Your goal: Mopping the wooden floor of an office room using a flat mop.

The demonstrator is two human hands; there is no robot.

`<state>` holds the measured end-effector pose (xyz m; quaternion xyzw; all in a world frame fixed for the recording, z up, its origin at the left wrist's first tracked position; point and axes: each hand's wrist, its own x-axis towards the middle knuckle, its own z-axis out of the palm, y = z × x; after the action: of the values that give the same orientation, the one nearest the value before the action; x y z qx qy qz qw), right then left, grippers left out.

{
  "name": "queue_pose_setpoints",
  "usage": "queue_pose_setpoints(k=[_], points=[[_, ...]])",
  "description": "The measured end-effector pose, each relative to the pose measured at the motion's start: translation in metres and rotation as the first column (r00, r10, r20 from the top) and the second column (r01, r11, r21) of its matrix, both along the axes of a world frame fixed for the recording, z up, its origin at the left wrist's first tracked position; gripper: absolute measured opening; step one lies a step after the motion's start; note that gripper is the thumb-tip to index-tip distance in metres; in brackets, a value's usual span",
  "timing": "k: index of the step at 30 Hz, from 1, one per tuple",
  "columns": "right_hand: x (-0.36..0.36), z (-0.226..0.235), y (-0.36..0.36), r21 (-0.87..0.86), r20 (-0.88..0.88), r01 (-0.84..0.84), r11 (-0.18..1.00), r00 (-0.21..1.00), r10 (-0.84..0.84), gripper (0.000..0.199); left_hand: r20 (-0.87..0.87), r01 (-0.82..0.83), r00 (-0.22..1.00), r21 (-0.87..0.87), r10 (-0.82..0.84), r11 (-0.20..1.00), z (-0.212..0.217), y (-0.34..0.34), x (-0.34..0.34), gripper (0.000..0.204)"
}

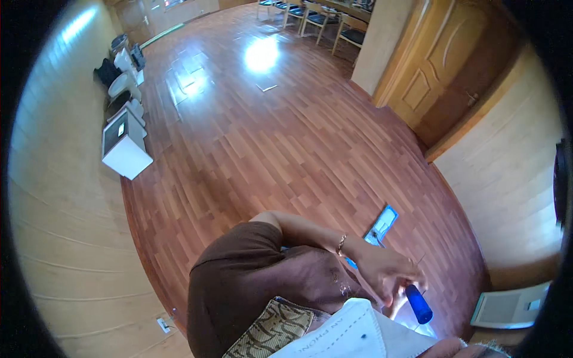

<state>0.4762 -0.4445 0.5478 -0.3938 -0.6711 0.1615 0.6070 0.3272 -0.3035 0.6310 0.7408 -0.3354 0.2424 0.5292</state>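
Note:
My left arm, in a brown sleeve with a chain bracelet at the wrist, reaches across to the right. My left hand (385,269) is closed round the upper part of a mop handle, whose thick blue grip (419,305) sticks out past the fingers. Beyond the hand, the flat blue mop head (382,224) with a pale panel rests on the floor, partly covered by my forearm. Most of the pole is hidden by the hand. A small patch of skin under my left hand may belong to my right hand, but its fingers cannot be made out.
Wood-patterned floor (239,155) stretches ahead. Along the left wall stand a white box-shaped appliance (132,156) and several other items. A wooden door (436,71) is at the right, chairs (322,21) at the far right. A white panelled unit (507,307) sits near right.

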Motion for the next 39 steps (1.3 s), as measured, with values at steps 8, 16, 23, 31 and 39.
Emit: queue_pose_setpoints(k=[8, 16, 23, 31, 39], points=[[0.006, -0.102, 0.062, -0.264, -0.344, -0.111, 0.958, 0.939, 0.014, 0.032, -0.01, -0.222, 0.975, 0.038, 0.223, 0.974, -0.013, 0.026, -0.04, 0.052], [-0.003, -0.183, 0.129, -0.485, -0.622, -0.259, 0.835, 0.774, -0.122, 0.034, -0.143, -0.117, 0.984, -0.081, 0.104, 0.99, -0.02, 0.089, -0.089, 0.025], [0.022, -0.215, 0.203, -0.588, -0.758, -0.407, 0.699, 0.579, -0.3, 0.036, -0.382, -0.25, 0.912, -0.223, 0.152, 0.942, -0.005, 0.169, -0.105, 0.016], [0.088, -0.279, 0.325, -0.652, -0.004, -0.037, 0.757, 0.999, 0.045, 0.021, -0.423, -0.551, 0.772, -0.073, 0.474, 0.832, 0.023, 0.236, -0.083, 0.019], [0.045, -0.167, 0.455, -0.617, 0.368, -0.123, 0.777, 0.828, 0.423, 0.022, -0.455, -0.869, 0.455, -0.039, 0.765, 0.493, 0.034, 0.24, -0.065, 0.023]])
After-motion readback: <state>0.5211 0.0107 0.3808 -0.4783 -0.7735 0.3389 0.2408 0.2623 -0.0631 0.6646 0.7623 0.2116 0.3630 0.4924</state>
